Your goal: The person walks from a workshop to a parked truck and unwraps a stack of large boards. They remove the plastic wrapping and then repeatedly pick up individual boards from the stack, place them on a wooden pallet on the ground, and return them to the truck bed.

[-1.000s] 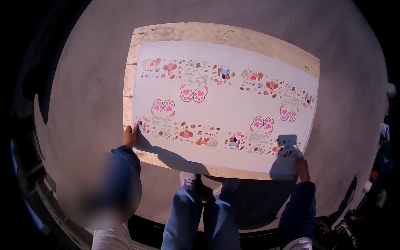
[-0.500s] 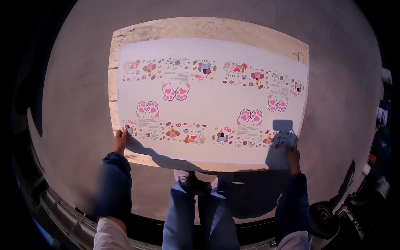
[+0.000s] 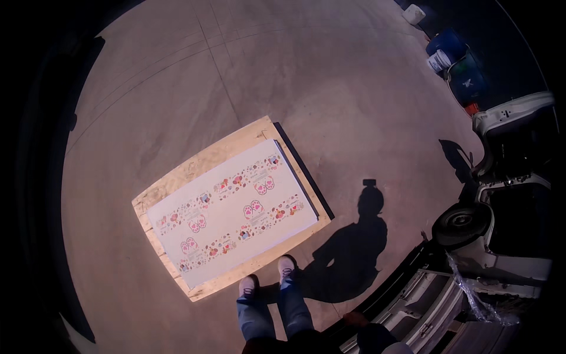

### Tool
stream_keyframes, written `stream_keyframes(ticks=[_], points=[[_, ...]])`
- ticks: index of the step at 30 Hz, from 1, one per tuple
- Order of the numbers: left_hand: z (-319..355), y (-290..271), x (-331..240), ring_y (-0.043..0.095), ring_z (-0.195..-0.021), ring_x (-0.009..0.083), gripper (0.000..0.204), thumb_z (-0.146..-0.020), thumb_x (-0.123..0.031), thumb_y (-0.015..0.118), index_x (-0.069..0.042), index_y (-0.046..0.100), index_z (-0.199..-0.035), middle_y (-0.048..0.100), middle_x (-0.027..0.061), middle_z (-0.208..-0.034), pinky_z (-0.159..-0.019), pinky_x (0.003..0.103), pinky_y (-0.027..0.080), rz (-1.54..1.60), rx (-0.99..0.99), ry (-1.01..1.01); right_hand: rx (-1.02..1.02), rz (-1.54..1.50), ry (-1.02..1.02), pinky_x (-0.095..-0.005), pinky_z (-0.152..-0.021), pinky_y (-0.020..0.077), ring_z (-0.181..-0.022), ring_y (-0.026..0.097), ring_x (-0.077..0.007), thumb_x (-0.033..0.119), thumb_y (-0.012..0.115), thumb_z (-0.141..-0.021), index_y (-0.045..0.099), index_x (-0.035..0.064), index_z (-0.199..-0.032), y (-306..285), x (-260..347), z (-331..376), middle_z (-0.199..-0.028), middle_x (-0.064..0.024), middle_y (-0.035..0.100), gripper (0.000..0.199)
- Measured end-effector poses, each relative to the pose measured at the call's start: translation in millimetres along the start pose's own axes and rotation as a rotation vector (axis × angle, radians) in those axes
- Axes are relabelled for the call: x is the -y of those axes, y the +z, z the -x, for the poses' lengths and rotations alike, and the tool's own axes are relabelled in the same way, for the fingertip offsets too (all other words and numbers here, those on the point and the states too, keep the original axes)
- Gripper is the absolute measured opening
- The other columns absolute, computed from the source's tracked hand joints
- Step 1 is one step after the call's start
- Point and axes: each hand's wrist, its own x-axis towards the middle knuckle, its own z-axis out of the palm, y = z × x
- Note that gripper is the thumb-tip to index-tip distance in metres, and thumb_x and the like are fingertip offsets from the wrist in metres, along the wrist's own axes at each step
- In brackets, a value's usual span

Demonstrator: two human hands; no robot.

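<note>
— On the concrete floor (image 3: 330, 76), what do we have in front of our feet?

— A plywood board (image 3: 194, 162) lies flat there, turned at a slant, and a white printed sheet (image 3: 233, 221) rests on top of it. The sheet covers most of the board, leaving a bare wooden strip along the far edge and a thinner one along the near edge. It carries rows of small pink and red motifs, among them paired paw-like shapes.

— And where do we stand relative to the board?

— Just beside its near long edge. Our two shoes (image 3: 268, 280) sit close to that edge, toes pointing at it, with our blue-jeaned legs (image 3: 277, 315) below them at the bottom of the view.

— What about each hand?

— We see neither the left hand nor the right hand here; both are out of view, so we cannot tell whether they are open or closed. Nothing touches the sheet.

— What else lies around the board?

— To its right our shadow (image 3: 348, 248) falls across the floor. Farther right of the board stands a white vehicle (image 3: 507, 194) with a dark tyre (image 3: 463, 224). Well beyond the board, toward the upper right, sit blue containers (image 3: 457, 56) and a white bucket (image 3: 439, 60).
</note>
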Motion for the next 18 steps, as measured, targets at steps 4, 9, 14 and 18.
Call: stream_keyframes(ticks=[4,9,14,18], points=[[39,-108,-60,0.041,-0.136,0.0368,0.064,-0.093,-0.048,0.054,-0.002,0.049,-0.137,0.050,0.0254,-0.138,-0.112,0.048,0.032,-0.190,-0.199,0.151,-0.424,-0.682,0.334,-0.0353,-0.072,0.0566,-0.080,0.070,-0.0204,0.036,0.059,-0.095,0.067,0.0009,-0.103,58,-28,136,-0.089,-0.0121,0.072,0.037],[99,-253,-293,0.041,-0.136,0.0352,0.058,-0.096,-0.045,0.051,-0.006,0.048,-0.139,0.050,0.0223,-0.140,-0.112,0.050,0.030,-0.546,-0.421,0.515,-0.787,-0.918,-0.039,-0.0351,-0.064,0.0553,-0.078,0.069,-0.0191,0.034,0.057,-0.097,0.069,0.0022,-0.097,162,-66,255,-0.091,-0.0115,0.072,0.034],[230,-252,-529,0.041,-0.135,0.0336,0.053,-0.098,-0.042,0.048,-0.010,0.047,-0.140,0.049,0.0192,-0.142,-0.112,0.052,0.029,-0.677,-0.639,0.906,-1.151,-0.374,-0.007,-0.0426,-0.088,0.0480,-0.105,0.063,-0.0330,0.050,0.065,-0.089,0.066,0.0053,-0.113,119,-27,372,-0.109,-0.0169,0.068,0.051],[324,-145,-662,0.042,-0.135,0.0323,0.050,-0.100,-0.039,0.046,-0.013,0.046,-0.142,0.049,0.0168,-0.143,-0.113,0.054,0.028,-0.850,-0.644,1.155,-1.422,-0.601,0.103,-0.0377,-0.090,0.0487,-0.104,0.064,-0.0322,0.053,0.066,-0.088,0.064,0.0026,-0.119,165,-14,535,-0.110,-0.0181,0.069,0.059]])
